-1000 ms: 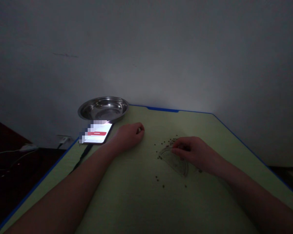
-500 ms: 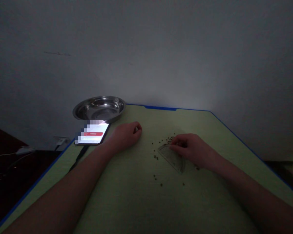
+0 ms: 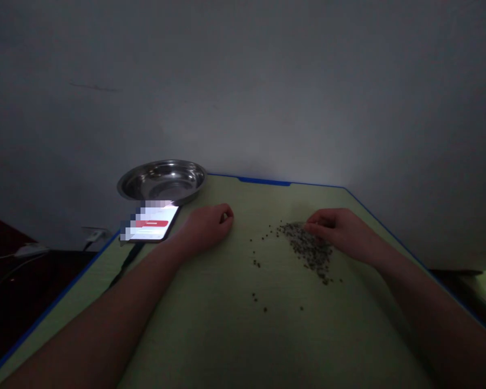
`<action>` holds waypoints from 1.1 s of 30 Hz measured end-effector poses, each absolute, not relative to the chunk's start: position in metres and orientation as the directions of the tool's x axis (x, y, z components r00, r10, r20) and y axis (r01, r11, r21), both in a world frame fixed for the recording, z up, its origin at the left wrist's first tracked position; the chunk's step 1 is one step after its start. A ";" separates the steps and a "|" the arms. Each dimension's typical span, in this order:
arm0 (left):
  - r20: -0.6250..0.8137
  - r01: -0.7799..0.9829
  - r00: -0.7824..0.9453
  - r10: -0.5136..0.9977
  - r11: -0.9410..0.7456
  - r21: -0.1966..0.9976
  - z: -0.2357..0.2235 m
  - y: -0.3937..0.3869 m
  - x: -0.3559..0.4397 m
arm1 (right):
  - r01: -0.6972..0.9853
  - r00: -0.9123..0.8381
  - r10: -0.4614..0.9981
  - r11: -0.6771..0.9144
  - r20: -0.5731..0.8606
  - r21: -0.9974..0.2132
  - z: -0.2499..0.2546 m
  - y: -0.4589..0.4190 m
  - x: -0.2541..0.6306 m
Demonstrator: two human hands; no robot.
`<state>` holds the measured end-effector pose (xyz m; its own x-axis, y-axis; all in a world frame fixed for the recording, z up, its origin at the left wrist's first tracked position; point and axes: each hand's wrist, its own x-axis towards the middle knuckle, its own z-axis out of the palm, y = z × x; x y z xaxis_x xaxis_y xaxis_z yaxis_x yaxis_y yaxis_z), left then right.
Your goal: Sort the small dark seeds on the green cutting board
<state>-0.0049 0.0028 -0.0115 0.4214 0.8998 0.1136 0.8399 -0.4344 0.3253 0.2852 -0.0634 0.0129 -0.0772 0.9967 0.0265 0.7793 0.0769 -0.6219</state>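
A dim, pale green table (image 3: 210, 335) holds a band of small dark seeds (image 3: 310, 251), with a few strays (image 3: 254, 263) to its left. My right hand (image 3: 342, 229) rests at the far end of the band. Its fingers are curled and pinched together on a clear plastic protractor that hardly shows in the gloom. My left hand (image 3: 208, 222) lies on the table as a loose fist with nothing in it, between the seeds and a lit phone (image 3: 152, 224).
A shiny steel bowl (image 3: 162, 181) stands at the far left corner, just behind the phone. A dark cable (image 3: 123, 265) runs off the phone over the left blue edge. A grey wall rises behind the table. The floor at the left is dark.
My right hand has slid to the right and back, and the seeds it covered now lie bare in a band. The protractor no longer lies flat in plain sight. My left hand stays put.
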 end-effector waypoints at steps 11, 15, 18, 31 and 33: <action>0.128 0.835 0.406 0.905 -0.424 0.350 -0.011 0.002 -0.005 | 0.872 -0.195 0.975 0.221 0.105 -0.436 0.034 -0.025 0.248; 0.129 0.835 0.406 0.905 -0.424 0.351 -0.012 0.003 -0.007 | 0.879 -0.209 0.974 0.224 0.082 -0.421 0.035 0.007 0.236; 0.139 0.825 0.400 0.906 -0.422 0.375 -0.012 0.004 -0.008 | 0.881 -0.221 0.973 0.227 0.064 -0.415 0.028 0.026 0.229; 0.216 0.741 0.251 0.944 -0.331 0.584 -0.011 0.010 -0.013 | 0.766 -0.513 0.858 0.448 -0.019 -0.460 0.015 0.016 0.193; 0.215 0.725 0.240 0.947 -0.323 0.609 -0.011 0.011 -0.014 | 0.740 -0.560 0.827 0.478 -0.041 -0.473 0.017 0.005 0.190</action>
<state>-0.0142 0.0112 -0.0108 0.2403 0.9465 0.2153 0.7250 -0.3225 0.6086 0.1905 0.0052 0.0172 -0.5602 0.8273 -0.0411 0.7402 0.4776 -0.4732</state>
